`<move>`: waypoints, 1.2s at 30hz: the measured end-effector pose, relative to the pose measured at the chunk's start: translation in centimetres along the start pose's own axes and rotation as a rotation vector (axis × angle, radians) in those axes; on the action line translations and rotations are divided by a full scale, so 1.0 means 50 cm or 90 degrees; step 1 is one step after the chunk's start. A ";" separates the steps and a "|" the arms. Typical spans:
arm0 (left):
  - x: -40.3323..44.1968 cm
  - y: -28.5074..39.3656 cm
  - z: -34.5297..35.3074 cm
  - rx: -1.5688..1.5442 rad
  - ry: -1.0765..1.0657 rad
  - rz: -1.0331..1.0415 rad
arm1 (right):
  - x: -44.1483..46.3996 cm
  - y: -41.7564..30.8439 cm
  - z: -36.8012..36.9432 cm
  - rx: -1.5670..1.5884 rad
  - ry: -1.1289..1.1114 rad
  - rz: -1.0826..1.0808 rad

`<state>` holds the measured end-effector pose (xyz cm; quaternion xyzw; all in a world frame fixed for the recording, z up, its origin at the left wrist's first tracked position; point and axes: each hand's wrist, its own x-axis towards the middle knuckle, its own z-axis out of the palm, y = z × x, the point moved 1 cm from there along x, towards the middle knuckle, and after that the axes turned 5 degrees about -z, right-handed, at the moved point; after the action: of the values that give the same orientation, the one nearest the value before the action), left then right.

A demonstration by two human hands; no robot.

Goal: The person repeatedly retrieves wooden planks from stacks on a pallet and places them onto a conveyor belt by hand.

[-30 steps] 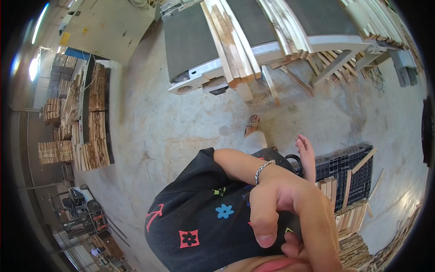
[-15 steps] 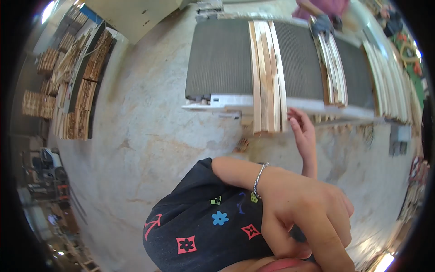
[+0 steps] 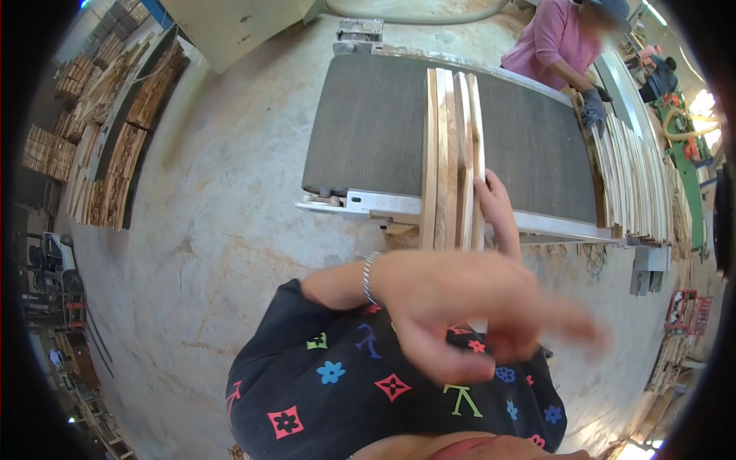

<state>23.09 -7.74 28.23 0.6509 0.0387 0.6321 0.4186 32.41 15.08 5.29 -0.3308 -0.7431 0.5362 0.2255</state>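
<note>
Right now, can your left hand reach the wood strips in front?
Probably yes: the left hand looks empty, and nothing seems to block it from the wood strips, though depth is hard to judge.

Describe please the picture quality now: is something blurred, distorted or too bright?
In the head view, the left hand is motion-blurred; the wooden strips look sharper; corners are black and things bend toward the borders; glare shows at the right edge.

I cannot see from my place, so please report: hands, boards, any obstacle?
Right hand at right side of boards. Left hand raised, blurred, hiding boards' near ends from view. Boards lie across belt.
</note>
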 end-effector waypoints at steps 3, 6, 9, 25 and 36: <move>-0.056 -0.039 -0.067 0.262 0.134 -0.216 | 0.000 0.016 -0.043 0.047 -0.017 0.059; -0.132 -0.180 -0.141 0.939 0.333 -0.348 | -0.009 -0.036 -0.070 0.191 0.015 0.139; -0.191 -0.328 -0.133 1.080 0.460 -0.767 | -0.020 -0.028 -0.139 0.051 0.015 0.086; -0.153 -0.408 -0.089 1.146 0.434 -0.871 | -0.128 -0.091 -0.393 0.062 -0.153 -0.111; -0.232 -0.351 -0.125 1.053 0.432 -0.630 | 0.029 -0.226 -0.381 -0.647 -0.465 -0.651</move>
<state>23.89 -0.02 7.68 0.4338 0.8441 0.3146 0.0191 41.73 26.16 22.10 0.1840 -0.9822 0.0375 0.0075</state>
